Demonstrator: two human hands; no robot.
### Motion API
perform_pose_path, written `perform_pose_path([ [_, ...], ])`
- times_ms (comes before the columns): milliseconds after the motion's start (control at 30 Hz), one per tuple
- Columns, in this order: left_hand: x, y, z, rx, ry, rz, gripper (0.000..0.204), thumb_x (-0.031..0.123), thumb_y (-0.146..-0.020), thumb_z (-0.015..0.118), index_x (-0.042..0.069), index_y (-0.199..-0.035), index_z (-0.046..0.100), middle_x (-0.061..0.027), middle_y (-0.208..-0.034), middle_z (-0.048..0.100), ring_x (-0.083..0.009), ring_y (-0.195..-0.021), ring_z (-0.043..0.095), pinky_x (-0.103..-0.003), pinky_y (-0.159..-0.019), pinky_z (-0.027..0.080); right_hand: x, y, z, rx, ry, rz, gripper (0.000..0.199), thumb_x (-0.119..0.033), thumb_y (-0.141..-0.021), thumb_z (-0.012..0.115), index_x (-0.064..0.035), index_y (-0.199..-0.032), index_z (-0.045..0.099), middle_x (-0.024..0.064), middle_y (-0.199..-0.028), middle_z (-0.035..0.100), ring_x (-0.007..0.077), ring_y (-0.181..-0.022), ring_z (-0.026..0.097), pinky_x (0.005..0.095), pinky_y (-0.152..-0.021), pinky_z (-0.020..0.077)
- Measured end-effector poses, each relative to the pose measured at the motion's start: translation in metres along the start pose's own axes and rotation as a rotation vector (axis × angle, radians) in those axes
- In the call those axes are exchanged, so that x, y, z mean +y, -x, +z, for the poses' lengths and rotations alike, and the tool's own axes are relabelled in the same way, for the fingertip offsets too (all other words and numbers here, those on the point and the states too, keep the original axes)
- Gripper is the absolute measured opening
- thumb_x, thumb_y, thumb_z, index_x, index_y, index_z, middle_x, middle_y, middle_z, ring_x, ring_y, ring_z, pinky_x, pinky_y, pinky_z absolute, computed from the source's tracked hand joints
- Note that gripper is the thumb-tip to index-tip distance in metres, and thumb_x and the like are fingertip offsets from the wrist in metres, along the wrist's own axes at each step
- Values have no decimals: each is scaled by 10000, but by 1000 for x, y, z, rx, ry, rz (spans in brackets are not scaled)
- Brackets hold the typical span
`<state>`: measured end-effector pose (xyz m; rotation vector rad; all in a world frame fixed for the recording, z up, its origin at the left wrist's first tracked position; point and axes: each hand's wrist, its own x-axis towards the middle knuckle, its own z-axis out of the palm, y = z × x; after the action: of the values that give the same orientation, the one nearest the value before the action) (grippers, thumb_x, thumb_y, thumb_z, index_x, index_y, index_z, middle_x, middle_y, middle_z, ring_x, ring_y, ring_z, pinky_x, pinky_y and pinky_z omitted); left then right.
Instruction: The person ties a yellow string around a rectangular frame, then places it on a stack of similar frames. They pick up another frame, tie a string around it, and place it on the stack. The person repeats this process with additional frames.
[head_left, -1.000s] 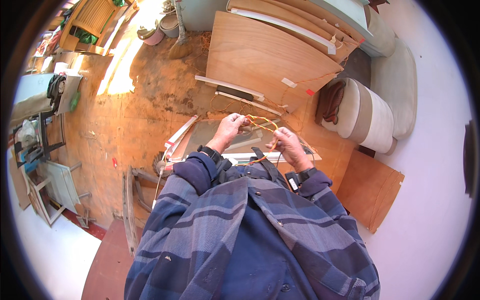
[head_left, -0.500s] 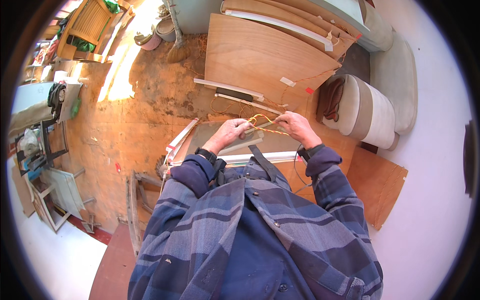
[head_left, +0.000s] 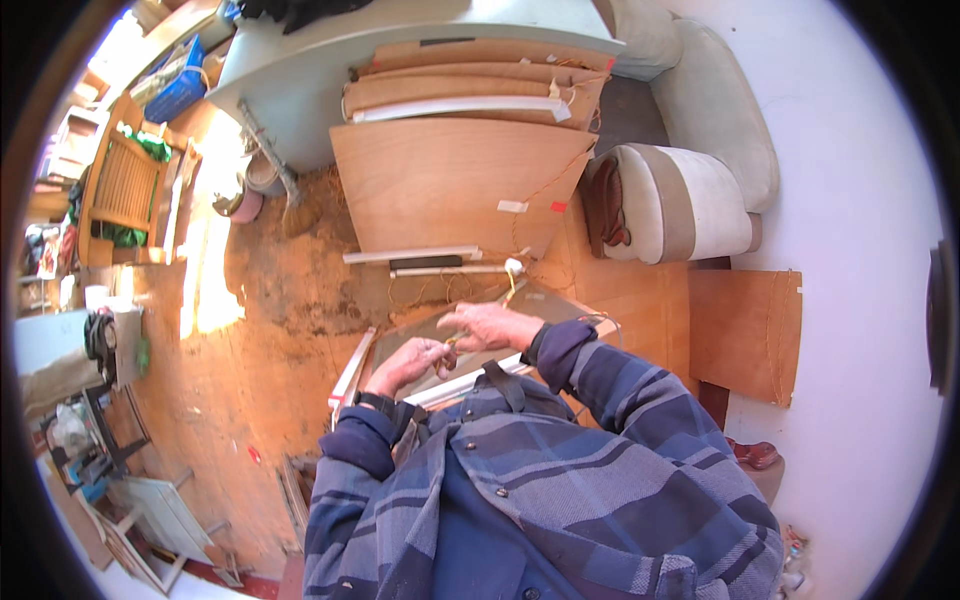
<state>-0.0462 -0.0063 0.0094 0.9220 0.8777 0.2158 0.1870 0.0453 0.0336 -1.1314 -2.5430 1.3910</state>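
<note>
Room: cluttered workshop, bare tan wood-look floor (head_left: pixel 270 370) w/ dark stains, plain white wall (head_left: pixel 850 200) on R side.
Far side: big flat light-brown wooden board (head_left: pixel 440 185), more boards stacked behind; long white strip (head_left: pixel 460 106) lies across them.
Sofa: cream padded seat w/ brown band (head_left: pixel 690 205), R of boards; dark red-brown item on its near L end, kind unclear.
Far L: straw broom w/ long handle (head_left: pixel 298 215) next to pinkish round bucket (head_left: pixel 240 205); slatted yellow-brown wooden bench (head_left: pixel 122 185) beyond.
Wire: thin yellow-orange wire (head_left: pixel 450 343), btwn the hands, above white-edged panel in front of body.
L hand (head_left: pixel 408 364): thumb + fingertips closed, pinching wire.
R hand (head_left: pixel 492 326): just above/beside L, fingers stretched toward it, partly bent; can't tell if gripping wire.
White end: small white connector (head_left: pixel 513 267) on yellow lead, just past R hand; can't tell if same wire.
Sleeves: blue-grey plaid, dark cuffs, dark bands at both wrists.
</note>
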Motion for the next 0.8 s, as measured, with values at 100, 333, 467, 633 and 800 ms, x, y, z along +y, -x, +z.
perform_pose_path([
  [100, 8, -3, -3, 13, -122, 46, 336, 254, -1058, 542, -17, -966, 718, -44, -801, 701, -133, -747, 647, -311, -783, 521, -4, -6, 7, -179, -52, 23, 247, -250, -876, 666, -112, -1079, 696, 178, -965, 677, 394, -981, 662, 482, -806, 538],
  [333, 46, 10, -5, -76, -163, -18, 350, 276, -1073, 526, -13, -976, 700, -56, -882, 711, -147, -837, 647, -308, -858, 506, 20, 1, 5, 75, -138, 32, 257, -253, -857, 636, -103, -1024, 762, 186, -916, 724, 373, -895, 693, 463, -781, 539],
  [467, 68, 30, -4, -77, -332, 106, 405, 413, -1047, 545, 63, -1030, 747, -33, -990, 743, -187, -1036, 641, -351, -1006, 452, 36, 8, -4, 12, -243, 395, 253, -226, -815, 673, -76, -999, 760, 154, -857, 739, 325, -796, 715, 424, -718, 555],
  [633, 76, 36, 2, -23, -410, -219, 572, 554, -1028, 513, 42, -980, 762, -51, -815, 728, -183, -859, 664, -332, -897, 485, 16, 6, 9, 10, -471, 256, 259, -145, -822, 632, -53, -1048, 717, 155, -882, 742, 270, -828, 727, 392, -731, 564],
  [800, 60, 27, 12, 158, -666, 5, 450, 419, -1055, 484, 25, -1026, 699, -120, -811, 735, -254, -830, 706, -399, -828, 511, -5, 3, 21, 44, -48, 121, 230, -275, -910, 602, -65, -955, 682, 186, -926, 686, 404, -937, 659, 500, -781, 521],
])
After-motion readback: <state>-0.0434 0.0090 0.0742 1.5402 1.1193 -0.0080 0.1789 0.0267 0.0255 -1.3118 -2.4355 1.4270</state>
